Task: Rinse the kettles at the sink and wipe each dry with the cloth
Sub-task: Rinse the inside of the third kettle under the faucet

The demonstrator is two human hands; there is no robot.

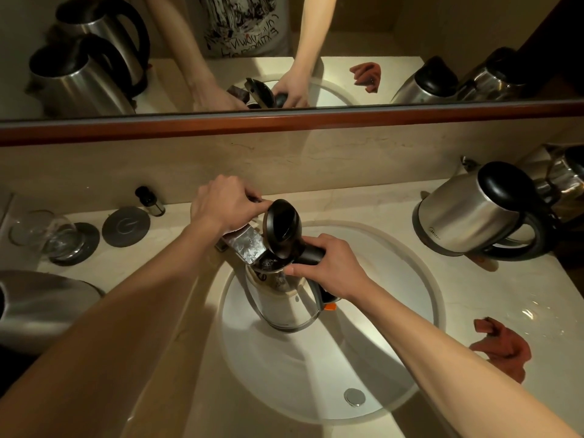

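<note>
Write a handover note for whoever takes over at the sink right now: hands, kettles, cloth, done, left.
Left hand: on the chrome faucet, fingers curled at its handle.
Right hand: grips the black handle of the stainless steel kettle with the open black lid, held in the white round basin with its mouth under the spout.
Reddish-brown cloth: crumpled on the counter right of the basin, untouched.
Other steel kettles: one with a black lid back right, another behind it, one at the left edge.
Done: none plainly finished; whether water is running cannot be told.
Left: rinse this kettle, wipe it, then repeat for the rest.
</note>
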